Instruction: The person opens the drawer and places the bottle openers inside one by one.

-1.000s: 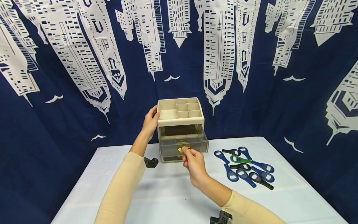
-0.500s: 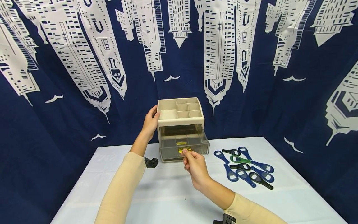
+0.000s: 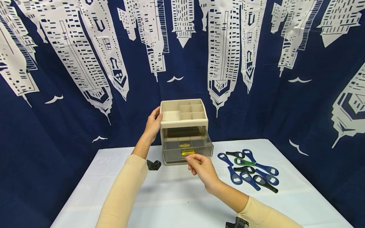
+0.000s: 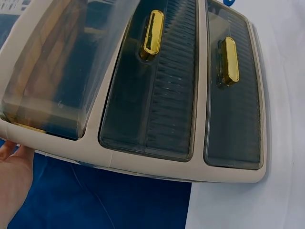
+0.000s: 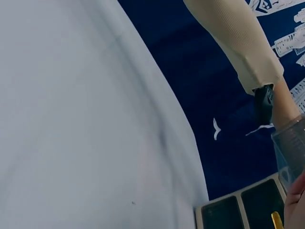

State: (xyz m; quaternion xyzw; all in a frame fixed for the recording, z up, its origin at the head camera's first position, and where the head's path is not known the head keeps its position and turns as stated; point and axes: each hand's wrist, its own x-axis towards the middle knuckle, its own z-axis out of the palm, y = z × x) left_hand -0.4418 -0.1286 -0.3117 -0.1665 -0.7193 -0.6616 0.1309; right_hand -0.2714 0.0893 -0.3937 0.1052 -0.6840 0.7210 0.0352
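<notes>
A beige organizer [image 3: 183, 123] stands at the table's back; its frame [image 4: 183, 171] fills much of the left wrist view. Its clear top drawer [image 3: 172, 154] is pulled out, showing a gold handle [image 3: 188, 152]. My left hand [image 3: 153, 124] grips the organizer's upper left side, seen also as a partial hand [image 4: 16, 183]. My right hand [image 3: 204, 171] is just below and right of that handle, fingers loosely bent, holding nothing. In the right wrist view only part of that hand [image 5: 296, 202] shows, at the edge. Two lower drawers [image 4: 174, 95] are closed.
Several blue, black and green bottle openers [image 3: 244, 162] lie on the white table [image 3: 119, 180] right of the organizer. Divided compartments [image 3: 186, 108] form its top. A dark blue curtain [image 3: 142, 91] with white buildings hangs behind.
The drawer has come slightly further out from its earlier position. My right hand has let go of the gold handle and moved slightly down and right. My left hand keeps its place.
</notes>
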